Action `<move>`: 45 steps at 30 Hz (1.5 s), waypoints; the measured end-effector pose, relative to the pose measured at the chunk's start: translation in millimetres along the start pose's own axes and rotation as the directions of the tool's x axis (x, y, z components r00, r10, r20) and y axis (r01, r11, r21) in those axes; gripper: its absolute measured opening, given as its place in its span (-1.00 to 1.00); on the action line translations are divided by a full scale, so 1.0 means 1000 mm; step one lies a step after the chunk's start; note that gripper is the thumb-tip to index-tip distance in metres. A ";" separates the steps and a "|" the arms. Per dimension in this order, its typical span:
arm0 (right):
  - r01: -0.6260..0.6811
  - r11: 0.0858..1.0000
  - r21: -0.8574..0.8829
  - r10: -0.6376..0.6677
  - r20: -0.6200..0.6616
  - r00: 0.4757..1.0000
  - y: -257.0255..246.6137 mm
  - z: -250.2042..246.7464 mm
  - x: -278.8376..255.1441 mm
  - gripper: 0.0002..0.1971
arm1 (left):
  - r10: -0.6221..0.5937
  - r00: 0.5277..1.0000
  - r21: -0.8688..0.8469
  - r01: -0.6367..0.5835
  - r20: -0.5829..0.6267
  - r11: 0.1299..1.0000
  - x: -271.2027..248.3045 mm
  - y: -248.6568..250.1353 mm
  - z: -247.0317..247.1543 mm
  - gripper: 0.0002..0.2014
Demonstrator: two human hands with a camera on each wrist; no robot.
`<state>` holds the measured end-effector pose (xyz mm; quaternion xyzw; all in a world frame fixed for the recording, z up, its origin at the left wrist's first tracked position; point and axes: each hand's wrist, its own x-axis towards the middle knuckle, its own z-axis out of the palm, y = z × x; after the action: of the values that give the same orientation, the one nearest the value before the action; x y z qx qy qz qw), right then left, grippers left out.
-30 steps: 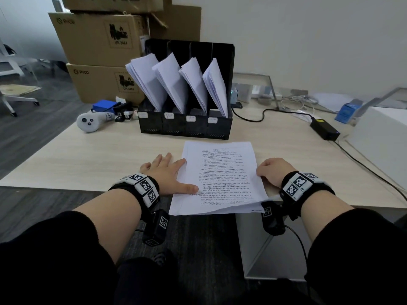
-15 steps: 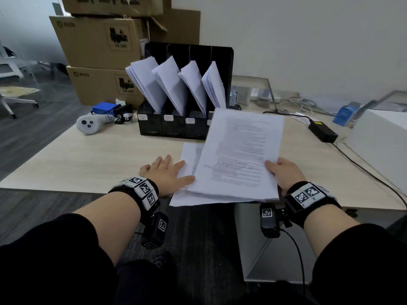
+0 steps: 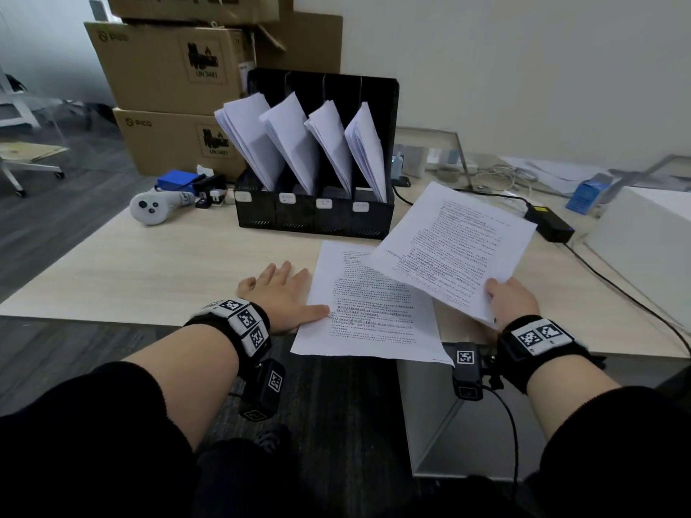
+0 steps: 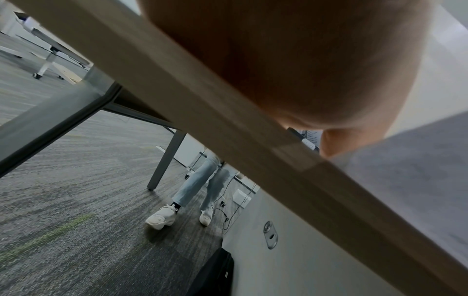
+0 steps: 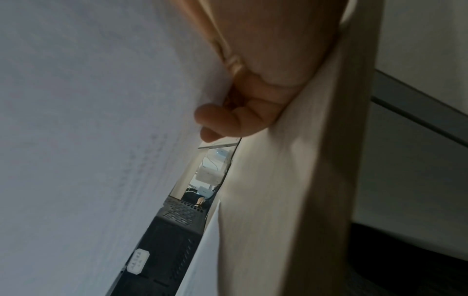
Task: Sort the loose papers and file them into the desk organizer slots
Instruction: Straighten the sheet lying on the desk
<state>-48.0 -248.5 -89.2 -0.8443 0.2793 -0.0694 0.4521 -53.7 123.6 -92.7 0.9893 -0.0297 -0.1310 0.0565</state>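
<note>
A black desk organizer (image 3: 314,214) with several slots stands at the desk's middle back, each slot holding white papers. A printed stack (image 3: 370,312) lies at the desk's front edge, overhanging it. My left hand (image 3: 278,293) rests flat beside the stack, its thumb pressing the stack's left margin. My right hand (image 3: 510,299) pinches the near corner of a printed sheet (image 3: 456,248) and holds it raised to the right of the stack. In the right wrist view the fingers (image 5: 228,118) curl under the sheet (image 5: 101,120), with the organizer (image 5: 172,230) beyond.
A white controller (image 3: 155,207) and a blue box (image 3: 175,180) lie left of the organizer. A black power adapter (image 3: 549,223) with its cable and a white box (image 3: 647,241) sit at the right. Cardboard boxes (image 3: 175,69) are stacked behind. A person's legs (image 4: 202,186) stand beyond the desk.
My right hand has lifted the top sheet off the stack and swung it to the right, turning it. My left hand has stayed flat on the desk with its thumb on the stack.
</note>
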 end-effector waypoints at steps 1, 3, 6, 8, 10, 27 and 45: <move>0.008 1.000 0.012 -0.007 -0.028 1.000 -0.001 0.001 -0.003 -0.65 | -0.001 1.000 -0.007 0.001 -0.001 1.000 -0.001 0.000 0.000 -0.07; 0.026 0.999 -0.023 -0.028 -0.078 0.997 0.000 0.005 -0.007 -0.62 | -0.001 1.000 -0.027 0.001 0.001 1.000 -0.002 0.001 -0.002 -0.17; 0.039 0.998 -0.049 -0.042 -0.048 0.998 0.002 0.003 -0.006 -0.64 | -0.004 1.000 -0.032 0.004 0.003 0.999 -0.003 0.003 -0.003 -0.25; 0.078 0.994 -0.081 -0.080 -0.016 0.997 -0.002 0.001 -0.010 -0.71 | -0.008 1.000 -0.025 0.008 0.005 1.000 -0.002 0.003 -0.003 -0.26; 0.101 0.995 0.003 -0.101 0.018 0.995 -0.006 0.001 -0.018 -0.76 | -0.010 1.000 -0.020 0.010 0.004 1.000 -0.003 0.003 -0.003 -0.28; 0.337 0.935 0.109 -0.353 0.207 0.912 -0.001 0.030 -0.043 -0.74 | 0.011 1.000 0.010 -0.011 0.004 1.000 -0.004 -0.001 0.000 -0.41; 0.454 0.862 -0.225 -0.385 0.291 0.876 -0.010 0.038 -0.057 -0.79 | -0.004 1.000 -0.027 0.005 0.017 1.000 -0.003 0.000 0.000 -0.23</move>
<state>-77.8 -186.0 -95.8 -0.9434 0.0388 -0.0248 0.3286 -56.8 123.9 -91.4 0.9874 -0.0261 -0.1398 0.0692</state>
